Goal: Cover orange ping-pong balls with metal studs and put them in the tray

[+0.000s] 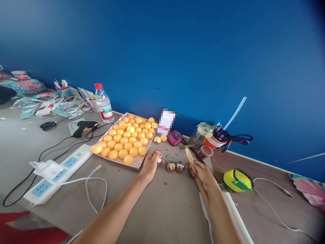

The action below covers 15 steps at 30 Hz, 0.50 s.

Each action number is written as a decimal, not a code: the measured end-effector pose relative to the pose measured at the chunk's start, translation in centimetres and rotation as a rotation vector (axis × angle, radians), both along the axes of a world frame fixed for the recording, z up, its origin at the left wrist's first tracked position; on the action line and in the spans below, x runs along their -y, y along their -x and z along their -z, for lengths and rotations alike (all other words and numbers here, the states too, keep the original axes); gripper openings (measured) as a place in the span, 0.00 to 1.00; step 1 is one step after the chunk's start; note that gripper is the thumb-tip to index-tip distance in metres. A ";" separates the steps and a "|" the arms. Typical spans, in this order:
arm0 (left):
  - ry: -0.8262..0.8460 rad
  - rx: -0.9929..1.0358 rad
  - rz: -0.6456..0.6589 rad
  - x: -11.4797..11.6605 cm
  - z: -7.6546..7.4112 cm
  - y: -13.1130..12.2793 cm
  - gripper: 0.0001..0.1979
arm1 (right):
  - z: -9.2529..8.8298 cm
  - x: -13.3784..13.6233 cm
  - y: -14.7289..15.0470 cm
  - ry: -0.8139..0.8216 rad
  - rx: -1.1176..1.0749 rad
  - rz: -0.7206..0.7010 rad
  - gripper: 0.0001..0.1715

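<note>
My left hand (pixel 151 165) is closed around a small shiny silver ball (pixel 159 160), its fingertips partly covering it. My right hand (pixel 201 172) grips the long wooden handle of a hammer (pixel 189 154), whose narrow dark metal head points toward the wall. Between the hands, two shiny metallic balls (pixel 170 166) rest side by side on the grey table (pixel 162 210). Small dark bits lie scattered around them. Left of my left hand stands a shallow tray (pixel 139 165) filled with orange table tennis balls (pixel 127 146). Two more orange balls (pixel 164 138) sit outside it.
A white power strip (pixel 54 178), a black glue gun (pixel 82 128) and a water bottle (pixel 104 106) are on the left. To the right stand a clear jar (pixel 200 134), a yellow-green tape measure (pixel 237 180) and white cables. A blue wall (pixel 162 51) rises behind.
</note>
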<state>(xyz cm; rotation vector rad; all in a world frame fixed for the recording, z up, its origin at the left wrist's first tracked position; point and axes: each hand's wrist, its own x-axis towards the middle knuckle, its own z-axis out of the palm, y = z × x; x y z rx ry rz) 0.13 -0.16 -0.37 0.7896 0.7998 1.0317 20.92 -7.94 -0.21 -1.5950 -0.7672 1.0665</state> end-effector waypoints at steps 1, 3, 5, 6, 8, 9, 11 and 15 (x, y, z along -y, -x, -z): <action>-0.009 -0.008 -0.006 -0.1 0.2 0.0 0.11 | 0.0 0.0 0.0 0.001 -0.004 -0.001 0.20; -0.004 0.003 -0.048 -0.2 0.5 -0.1 0.10 | 0.0 0.0 -0.1 0.000 -0.005 -0.007 0.20; 0.005 0.028 -0.112 -0.3 0.6 -0.2 0.07 | 0.1 0.0 -0.1 0.000 0.009 -0.019 0.19; 0.004 0.033 -0.142 -0.3 0.6 -0.1 0.06 | 0.1 0.1 -0.1 -0.001 0.018 -0.026 0.19; -0.021 0.001 -0.178 -0.2 0.4 0.0 0.09 | 0.0 0.1 -0.1 0.001 0.032 -0.032 0.19; -0.047 -0.032 -0.184 -0.1 0.2 0.1 0.11 | 0.0 0.1 -0.1 0.000 0.033 -0.030 0.20; -0.146 -0.126 -0.168 0.1 0.0 0.3 0.15 | 0.0 0.1 -0.1 0.000 0.025 -0.022 0.20; -0.431 -0.315 -0.100 0.5 -0.1 0.4 0.18 | 0.2 0.0 0.0 0.014 0.011 -0.008 0.21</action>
